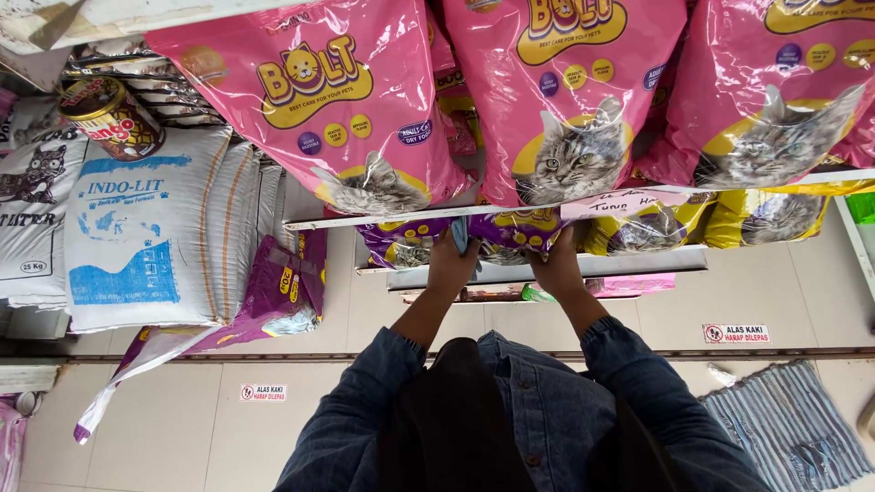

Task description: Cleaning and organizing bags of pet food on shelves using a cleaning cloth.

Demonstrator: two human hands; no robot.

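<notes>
Both hands reach under the white shelf edge w/ 3 pink cat-food bags above: left hand grips a blue cloth against a purple bag on the lower shelf, right hand rests on that bag, grip can't tell.

Both hands reach under the white shelf at twelve o'clock. The left hand holds a blue cloth against a purple pet-food bag, and the right hand grips the same bag. Pink cat-food bags stand on the shelf above. At nine o'clock, white sacks are stacked on the floor, a tin on top.
</notes>
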